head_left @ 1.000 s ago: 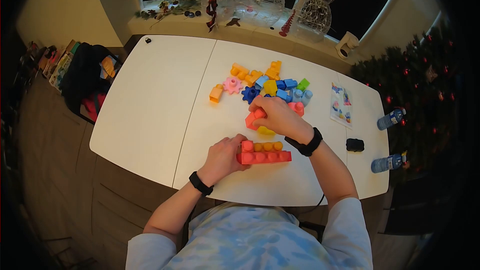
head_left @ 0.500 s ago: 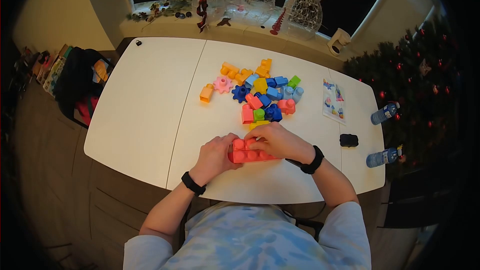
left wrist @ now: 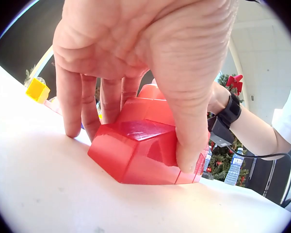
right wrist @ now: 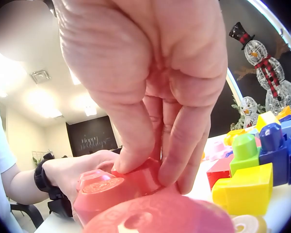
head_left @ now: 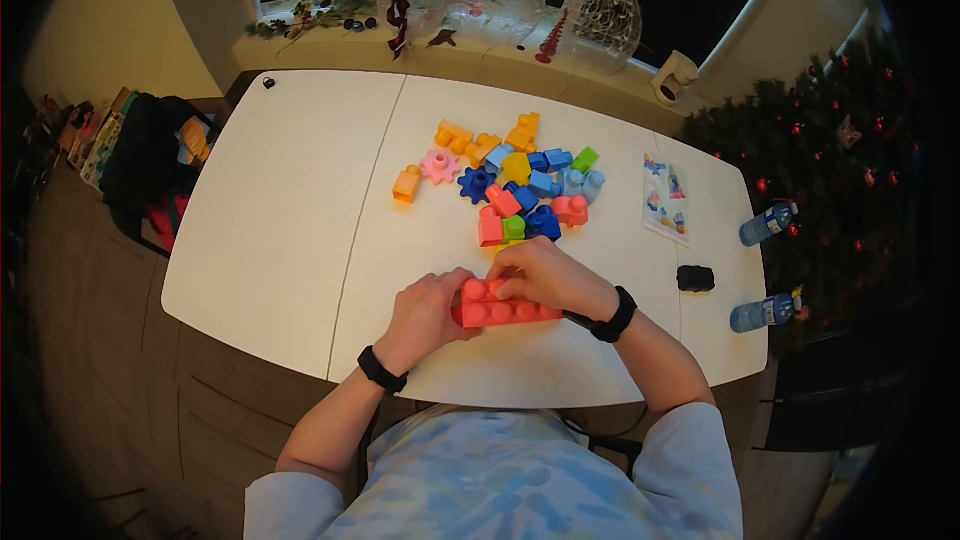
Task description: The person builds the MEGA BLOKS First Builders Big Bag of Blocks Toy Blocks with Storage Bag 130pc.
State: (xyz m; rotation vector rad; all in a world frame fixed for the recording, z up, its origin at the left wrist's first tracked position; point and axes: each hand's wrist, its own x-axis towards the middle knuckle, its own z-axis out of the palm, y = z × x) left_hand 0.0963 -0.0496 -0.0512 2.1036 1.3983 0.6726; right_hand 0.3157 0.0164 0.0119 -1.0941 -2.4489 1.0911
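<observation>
Close to the table's near edge lies a red building-block stack (head_left: pixel 490 316), its long lower block lined with round studs. At its left end my left hand (head_left: pixel 420 310) grips it, thumb on the near side and fingers on the far side, as the left wrist view shows around the red stack (left wrist: pixel 145 145). My right hand (head_left: pixel 555 278) is over the stack's top. In the right wrist view, its thumb and fingers pinch a small red block (right wrist: pixel 145 174) on the stack. The orange studs' row is hidden under the right hand.
Behind the hands lies a loose heap of blocks, including a yellow block (right wrist: pixel 247 189), a green block (right wrist: pixel 245 154) and a dark blue gear (head_left: pixel 476 184). To the right are a picture sheet (head_left: pixel 666 200), a black case (head_left: pixel 695 279) and two water bottles (head_left: pixel 766 226).
My right hand has come down toward me from the heap with the red block, onto the stack beside the left hand. The left hand keeps its hold on the stack's left end.
</observation>
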